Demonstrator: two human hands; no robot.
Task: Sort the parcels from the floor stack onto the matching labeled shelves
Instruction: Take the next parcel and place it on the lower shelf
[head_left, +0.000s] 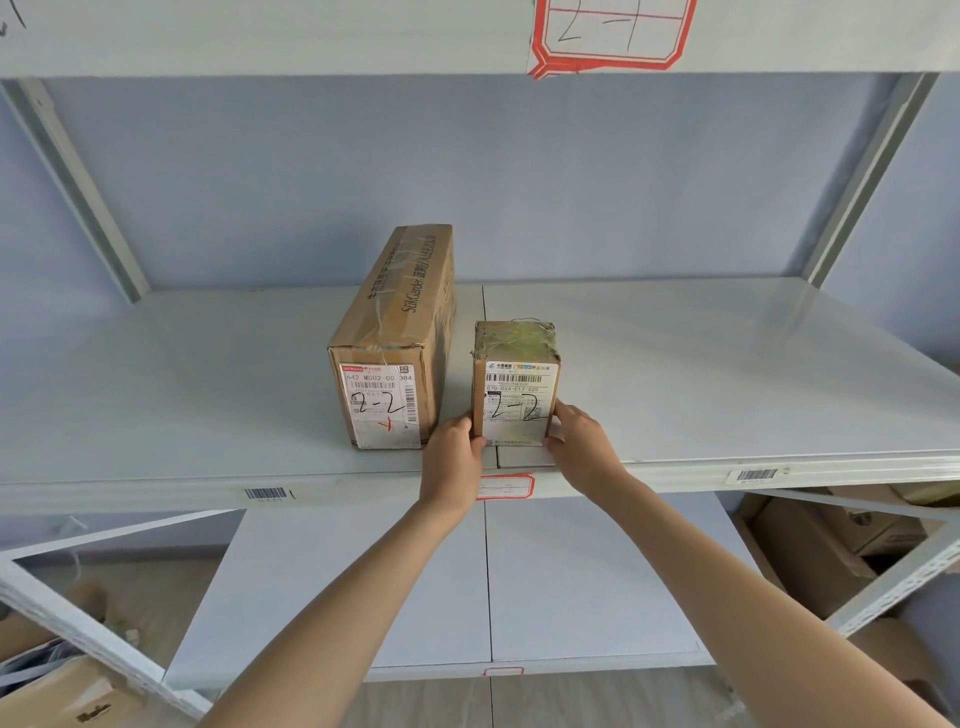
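A small brown parcel (515, 384) marked "2-2" stands upright near the front edge of the middle shelf (727, 374). My left hand (454, 449) grips its lower left side and my right hand (579, 447) its lower right side. A longer cardboard parcel (395, 338), also marked "2-2", lies just to its left on the same shelf, pointing toward the back. A red-framed label (505, 487) on the shelf's front rim sits right below the small parcel, its writing faint.
The upper shelf rim carries a red-framed label reading "2-1" (613, 31). A lower shelf (571, 582) lies below my arms. Cardboard boxes (831, 540) stand on the floor at the right and another box (67, 696) at the bottom left. Slanted metal braces cross both sides.
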